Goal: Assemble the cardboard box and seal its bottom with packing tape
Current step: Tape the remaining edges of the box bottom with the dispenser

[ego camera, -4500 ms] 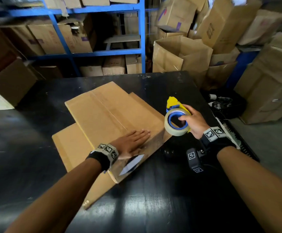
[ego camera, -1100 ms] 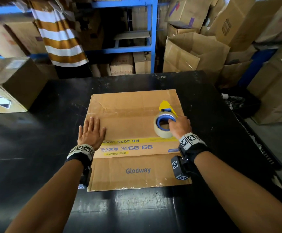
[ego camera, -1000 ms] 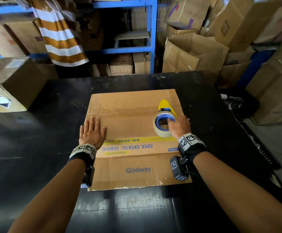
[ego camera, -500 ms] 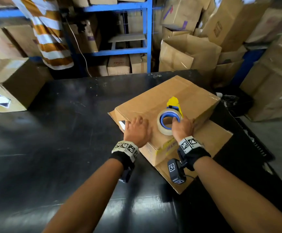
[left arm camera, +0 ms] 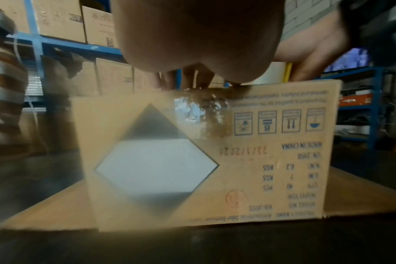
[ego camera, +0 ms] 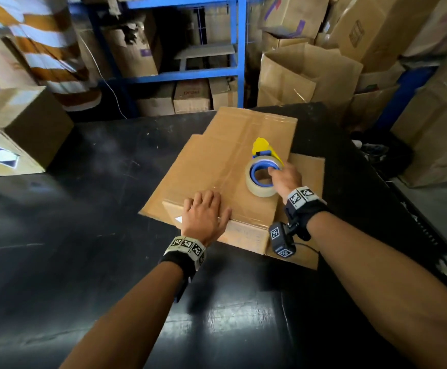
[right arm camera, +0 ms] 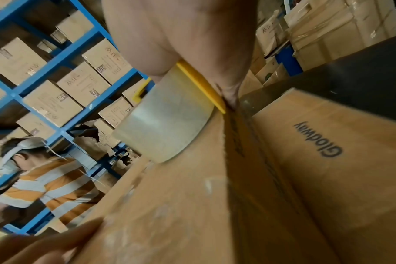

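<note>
My left hand [ego camera: 205, 214] lies flat, fingers straight and together, pressing the near edge of the brown corrugated cardboard box [ego camera: 233, 166]. My right hand [ego camera: 286, 179] has its fingers curled into the blue core of the clear packing tape roll on its yellow plastic dispenser [ego camera: 262, 171], holding it on the box top. The box sits on the glossy black table [ego camera: 84, 235], its long axis running from near-left to far-right, yellow blade end pointing away from me. A glossy strip of tape [ego camera: 243, 153] runs along the centre seam. The near side panel [left arm camera: 215, 160] reads upside down: "MADE IN CHINA", "UN 1950", a black-and-white diamond label [left arm camera: 156, 166] and four handling pictograms. The right flap [right arm camera: 328, 142] reads "Glodway"
</note>
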